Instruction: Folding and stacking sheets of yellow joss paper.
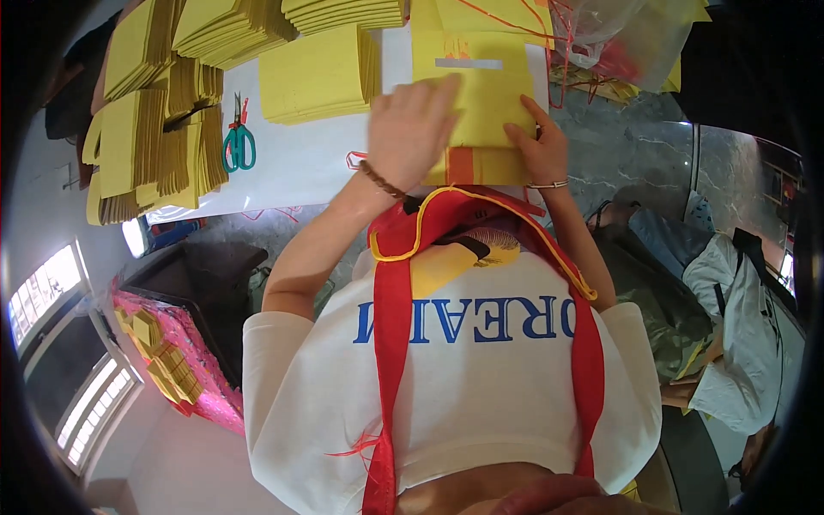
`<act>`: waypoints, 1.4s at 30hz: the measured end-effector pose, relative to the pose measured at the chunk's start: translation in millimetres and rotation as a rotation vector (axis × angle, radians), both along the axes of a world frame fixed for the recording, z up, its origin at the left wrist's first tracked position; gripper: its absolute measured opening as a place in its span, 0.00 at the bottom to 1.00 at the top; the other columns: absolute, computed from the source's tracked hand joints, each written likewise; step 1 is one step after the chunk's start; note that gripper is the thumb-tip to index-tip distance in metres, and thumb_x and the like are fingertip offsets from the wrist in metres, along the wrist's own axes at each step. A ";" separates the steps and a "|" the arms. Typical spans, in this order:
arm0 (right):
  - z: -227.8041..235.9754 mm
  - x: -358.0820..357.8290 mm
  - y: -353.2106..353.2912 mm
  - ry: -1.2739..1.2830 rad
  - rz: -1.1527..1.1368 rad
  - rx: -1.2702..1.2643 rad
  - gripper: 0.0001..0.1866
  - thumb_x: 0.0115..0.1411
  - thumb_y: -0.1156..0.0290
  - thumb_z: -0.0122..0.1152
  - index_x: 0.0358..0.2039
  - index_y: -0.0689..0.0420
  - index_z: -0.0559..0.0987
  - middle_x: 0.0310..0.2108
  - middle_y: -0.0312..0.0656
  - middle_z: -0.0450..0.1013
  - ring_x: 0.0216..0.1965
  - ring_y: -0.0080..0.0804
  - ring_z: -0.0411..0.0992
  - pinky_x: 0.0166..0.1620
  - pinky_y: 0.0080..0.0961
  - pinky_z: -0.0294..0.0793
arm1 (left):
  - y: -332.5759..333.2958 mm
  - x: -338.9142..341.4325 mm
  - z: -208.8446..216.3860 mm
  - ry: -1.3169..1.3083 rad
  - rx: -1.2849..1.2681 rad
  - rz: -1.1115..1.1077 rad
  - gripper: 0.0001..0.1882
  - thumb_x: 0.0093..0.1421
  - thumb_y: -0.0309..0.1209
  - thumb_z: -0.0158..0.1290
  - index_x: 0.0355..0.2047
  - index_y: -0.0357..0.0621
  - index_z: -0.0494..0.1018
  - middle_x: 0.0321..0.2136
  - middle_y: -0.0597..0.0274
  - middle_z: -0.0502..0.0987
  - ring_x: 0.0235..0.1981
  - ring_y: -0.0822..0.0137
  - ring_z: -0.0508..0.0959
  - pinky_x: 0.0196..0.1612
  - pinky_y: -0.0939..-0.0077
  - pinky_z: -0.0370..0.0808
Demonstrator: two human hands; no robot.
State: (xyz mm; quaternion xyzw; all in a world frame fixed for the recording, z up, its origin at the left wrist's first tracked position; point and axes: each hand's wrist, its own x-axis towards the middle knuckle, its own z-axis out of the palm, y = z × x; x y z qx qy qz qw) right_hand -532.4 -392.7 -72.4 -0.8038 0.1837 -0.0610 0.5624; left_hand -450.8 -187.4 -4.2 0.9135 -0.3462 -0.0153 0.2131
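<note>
In front of me on the table lies a piece of yellow paper (492, 107), with a pale strip across its upper part and an orange patch at its near edge. My left hand (414, 120) lies over its left side, fingers stretched out and a little blurred by motion. At the right edge, my right hand (542, 153) holds the paper with thumb and forefinger on it; its other fingers are hidden. Left of my left hand stands a thick stack of yellow paper (313, 73). Green-handled scissors (239, 146) lie farther left, blades pointing away.
Several more yellow paper stacks (129, 137) crowd the left and far side of the white table (292, 167). Red string (562, 51) and a clear plastic bag (596, 34) are at the far right. A dark bin (193, 283) stands below left; a dark bag (648, 292) sits right.
</note>
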 end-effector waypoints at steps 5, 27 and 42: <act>11.0 4.1 0.8 -0.024 0.002 0.007 0.27 0.49 0.74 0.62 0.51 0.62 0.69 0.45 0.45 0.70 0.43 0.26 0.69 0.43 0.17 0.68 | -31.1 -11.0 -42.4 -0.119 0.020 -0.326 0.35 0.53 0.52 0.48 0.58 0.51 0.57 0.58 0.53 0.56 0.59 0.54 0.55 0.58 0.53 0.52; 21.2 -3.0 -29.8 -0.219 0.060 0.274 0.30 0.65 0.50 0.27 0.58 0.58 0.60 0.56 0.42 0.61 0.59 0.32 0.56 0.59 0.32 0.51 | -49.6 -2.6 -42.1 -0.175 0.180 -0.267 0.25 0.45 0.30 0.50 0.46 0.39 0.66 0.40 0.53 0.73 0.36 0.57 0.73 0.37 0.66 0.71; 13.6 -15.8 -15.3 -0.150 -0.050 0.241 0.27 0.65 0.53 0.31 0.49 0.60 0.70 0.45 0.43 0.71 0.49 0.31 0.66 0.51 0.29 0.61 | 139.2 91.8 -48.1 -0.457 0.138 -0.031 0.34 0.43 0.21 0.52 0.54 0.54 0.63 0.50 0.67 0.68 0.47 0.62 0.68 0.48 0.66 0.64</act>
